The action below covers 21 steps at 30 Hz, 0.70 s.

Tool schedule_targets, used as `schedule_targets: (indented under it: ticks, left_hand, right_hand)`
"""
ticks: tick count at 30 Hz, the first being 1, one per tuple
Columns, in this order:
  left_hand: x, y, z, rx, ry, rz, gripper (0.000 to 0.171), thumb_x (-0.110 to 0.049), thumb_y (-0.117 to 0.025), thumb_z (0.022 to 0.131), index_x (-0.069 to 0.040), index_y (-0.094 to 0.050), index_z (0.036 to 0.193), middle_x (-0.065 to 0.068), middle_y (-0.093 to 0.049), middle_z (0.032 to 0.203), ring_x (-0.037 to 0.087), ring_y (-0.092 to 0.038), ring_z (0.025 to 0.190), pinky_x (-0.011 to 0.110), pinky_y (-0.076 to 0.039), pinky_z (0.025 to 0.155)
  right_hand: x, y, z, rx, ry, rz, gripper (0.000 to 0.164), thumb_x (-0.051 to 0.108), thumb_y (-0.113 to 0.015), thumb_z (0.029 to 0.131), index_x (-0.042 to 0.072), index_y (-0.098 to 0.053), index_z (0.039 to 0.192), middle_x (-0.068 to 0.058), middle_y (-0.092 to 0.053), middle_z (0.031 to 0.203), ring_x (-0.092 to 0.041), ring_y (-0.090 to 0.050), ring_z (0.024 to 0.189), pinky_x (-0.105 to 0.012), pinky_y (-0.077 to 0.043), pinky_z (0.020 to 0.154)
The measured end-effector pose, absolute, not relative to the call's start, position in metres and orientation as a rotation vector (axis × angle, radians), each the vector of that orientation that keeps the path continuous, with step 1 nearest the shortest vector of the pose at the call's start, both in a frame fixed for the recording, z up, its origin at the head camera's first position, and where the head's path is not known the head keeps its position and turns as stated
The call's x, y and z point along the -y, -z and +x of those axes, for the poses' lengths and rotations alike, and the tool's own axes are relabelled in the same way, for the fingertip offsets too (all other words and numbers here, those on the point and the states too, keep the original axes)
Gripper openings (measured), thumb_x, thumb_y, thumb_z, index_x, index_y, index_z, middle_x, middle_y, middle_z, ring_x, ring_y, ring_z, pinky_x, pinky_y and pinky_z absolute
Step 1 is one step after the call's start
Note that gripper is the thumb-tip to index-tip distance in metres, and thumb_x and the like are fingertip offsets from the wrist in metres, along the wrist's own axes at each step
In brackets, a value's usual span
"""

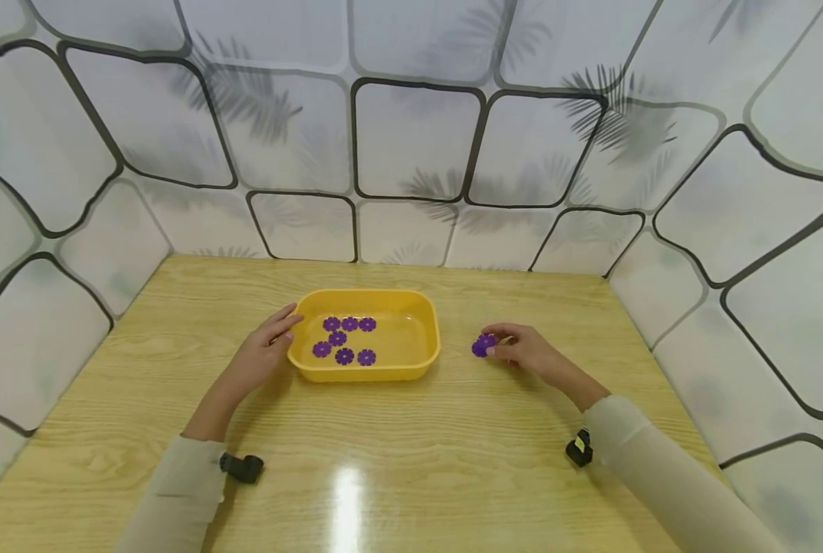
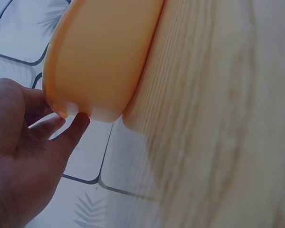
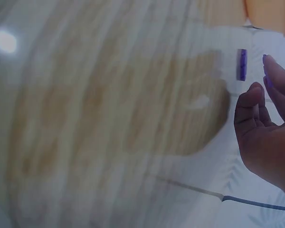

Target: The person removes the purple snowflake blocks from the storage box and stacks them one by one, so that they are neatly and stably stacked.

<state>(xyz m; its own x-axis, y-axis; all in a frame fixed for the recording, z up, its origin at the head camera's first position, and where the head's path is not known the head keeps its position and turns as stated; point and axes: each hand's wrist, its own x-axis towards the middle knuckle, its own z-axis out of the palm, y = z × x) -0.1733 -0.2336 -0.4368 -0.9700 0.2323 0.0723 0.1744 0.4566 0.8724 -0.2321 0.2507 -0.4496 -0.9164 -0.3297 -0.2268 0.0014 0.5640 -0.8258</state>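
Right hand (image 1: pixel 530 353) pinches a purple disc (image 1: pixel 486 339), right of the yellow tray (image 1: pixel 366 374).
I judge the disc light, stiff, perhaps slick-faced, hardly fragile; opposite edges look the best hold. Left hand (image 1: pixel 262 353) grips the tray's left end.

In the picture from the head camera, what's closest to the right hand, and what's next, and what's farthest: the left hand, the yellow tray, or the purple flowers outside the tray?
1. Purple flowers outside the tray: at the fingertips of the right hand.
2. Yellow tray: in the middle, between the two hands.
3. Left hand: at the tray's left end.
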Motion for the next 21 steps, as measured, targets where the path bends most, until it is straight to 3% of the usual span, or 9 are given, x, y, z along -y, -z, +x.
schedule_targets:
  ticks: [5,14,21]
  left_hand:
    - [0.2347,0.4389,-0.1742,-2.647,-1.553,0.374,0.043,-0.008,-0.038,0.109,0.005,-0.042,0.15,0.018,-0.018,0.168,0.043,-0.018,0.153,0.059,-0.03,0.119]
    - [0.2348,0.439,-0.173,-2.637,-1.563,0.37,0.043,-0.009,-0.039,0.109,0.004,-0.043,0.15,0.016,-0.018,0.168,0.042,-0.018,0.153,0.058,-0.03,0.119]
    - [0.2348,0.4405,-0.1737,-2.64,-1.565,0.364,0.043,-0.008,-0.038,0.109,0.004,-0.042,0.15,0.016,-0.018,0.168,0.042,-0.018,0.153,0.058,-0.03,0.119]
  right_hand:
    - [-0.2516,0.4553,-0.2341,-2.479,1.224,-0.326,0.049,0.027,-0.07,0.096,0.009,-0.059,0.14,-0.015,-0.06,0.127,-0.021,-0.054,0.096,-0.028,-0.051,0.07]
    - [-0.2522,0.459,-0.2352,-2.546,1.095,-0.449,0.045,0.029,-0.067,0.099,0.011,-0.06,0.14,-0.012,-0.062,0.126,-0.023,-0.055,0.105,-0.033,-0.048,0.086]
    - [-0.2534,0.4591,-0.2386,-2.547,1.059,-0.52,0.045,0.026,-0.064,0.101,0.008,-0.057,0.142,-0.016,-0.058,0.137,-0.031,-0.054,0.121,-0.051,-0.047,0.103]
